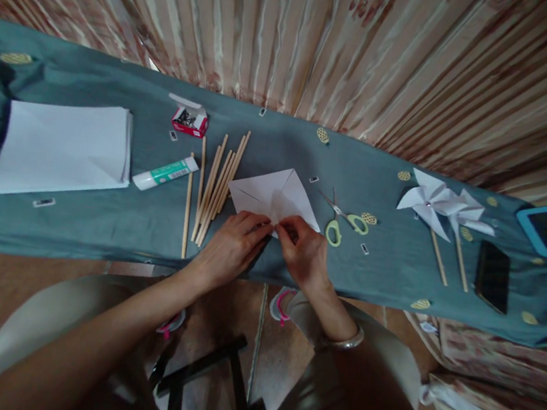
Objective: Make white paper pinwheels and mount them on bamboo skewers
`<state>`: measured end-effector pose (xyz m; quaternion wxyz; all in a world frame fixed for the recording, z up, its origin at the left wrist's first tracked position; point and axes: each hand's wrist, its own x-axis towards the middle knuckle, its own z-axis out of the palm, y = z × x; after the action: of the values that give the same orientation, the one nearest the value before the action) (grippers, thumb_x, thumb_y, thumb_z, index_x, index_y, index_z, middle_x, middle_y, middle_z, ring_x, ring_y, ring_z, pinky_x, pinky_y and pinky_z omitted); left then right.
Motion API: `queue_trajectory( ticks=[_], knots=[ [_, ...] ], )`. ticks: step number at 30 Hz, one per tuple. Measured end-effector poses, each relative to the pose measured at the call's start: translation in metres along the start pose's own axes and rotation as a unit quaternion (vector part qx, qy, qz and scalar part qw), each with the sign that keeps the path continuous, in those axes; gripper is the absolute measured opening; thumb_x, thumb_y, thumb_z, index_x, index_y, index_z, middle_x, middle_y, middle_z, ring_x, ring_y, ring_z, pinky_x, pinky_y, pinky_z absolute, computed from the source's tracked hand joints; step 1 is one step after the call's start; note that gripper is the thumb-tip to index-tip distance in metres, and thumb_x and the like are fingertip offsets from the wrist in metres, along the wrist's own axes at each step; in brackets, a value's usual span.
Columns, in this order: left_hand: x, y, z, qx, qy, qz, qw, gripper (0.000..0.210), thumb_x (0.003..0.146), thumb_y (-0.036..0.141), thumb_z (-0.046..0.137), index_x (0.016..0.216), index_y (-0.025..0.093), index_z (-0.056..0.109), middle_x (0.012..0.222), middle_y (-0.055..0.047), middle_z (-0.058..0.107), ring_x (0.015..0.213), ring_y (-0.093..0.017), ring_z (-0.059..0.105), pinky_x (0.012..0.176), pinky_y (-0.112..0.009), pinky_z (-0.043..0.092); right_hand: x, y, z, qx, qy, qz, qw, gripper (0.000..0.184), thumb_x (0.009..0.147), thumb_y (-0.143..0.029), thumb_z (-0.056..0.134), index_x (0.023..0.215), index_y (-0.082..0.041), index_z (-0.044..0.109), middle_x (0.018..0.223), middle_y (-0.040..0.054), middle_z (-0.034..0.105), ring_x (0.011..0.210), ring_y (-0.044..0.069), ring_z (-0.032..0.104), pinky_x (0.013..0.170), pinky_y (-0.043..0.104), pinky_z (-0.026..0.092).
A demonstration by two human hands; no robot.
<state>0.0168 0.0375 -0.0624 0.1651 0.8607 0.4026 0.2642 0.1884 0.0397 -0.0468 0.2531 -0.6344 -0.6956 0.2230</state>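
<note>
The paper [282, 193] at the centre looks smooth and matt, as do the sheets [64, 149] at the left, and the sticks [224, 188] between them are bare, smooth wood. I catch a shine on the metal bangle [350, 340] below right of centre, while the scissors [337, 210] pair metal blades with plastic handles and the tube [167, 173] looks smooth plastic. The cloth [277, 139] underneath is matt and creased, the curtain [286, 32] along the top faintly lustrous fabric.

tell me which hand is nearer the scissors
Right. The right hand is just left of the scissors; the left hand is farther left, near the wooden sticks.
</note>
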Motion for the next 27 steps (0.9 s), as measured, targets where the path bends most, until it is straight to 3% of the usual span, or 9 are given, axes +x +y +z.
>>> queue_trajectory(
  ticks=[9,19,27],
  knots=[
    [0.0015,0.0024,0.0011,0.000,-0.008,-0.012,1.000,0.033,0.095,0.019,0.044,0.124,0.011,0.058,0.121,-0.016,0.063,0.111,-0.029,0.054,0.094,-0.048,0.049,0.0013,0.0005,0.0005,0.006,0.002,0.003,1.000,0.012,0.089,-0.026,0.054,0.086,-0.021,0.064,0.080,0.0033,0.073,0.074,0.019,0.068,0.070,0.027,0.049],
    [-0.0008,-0.0012,0.0091,-0.049,0.031,-0.037,0.998,0.059,0.092,0.012,0.040,0.148,0.012,0.020,0.129,-0.017,0.059,0.113,-0.026,0.050,0.095,-0.047,0.048,0.0039,0.0005,0.0004,-0.006,0.001,0.003,1.000,0.011,0.088,-0.026,0.056,0.085,-0.021,0.065,0.081,0.0035,0.073,0.075,0.019,0.069,0.069,0.028,0.048],
    [0.0002,-0.0021,0.0084,-0.066,0.032,-0.046,0.996,0.063,0.090,0.008,0.039,0.149,0.015,0.016,0.134,-0.016,0.056,0.113,-0.026,0.052,0.096,-0.047,0.048,0.0073,0.0009,0.0003,0.000,0.005,0.011,1.000,0.011,0.087,-0.026,0.055,0.083,-0.021,0.064,0.078,0.0029,0.073,0.073,0.020,0.069,0.069,0.029,0.047]
  ],
)
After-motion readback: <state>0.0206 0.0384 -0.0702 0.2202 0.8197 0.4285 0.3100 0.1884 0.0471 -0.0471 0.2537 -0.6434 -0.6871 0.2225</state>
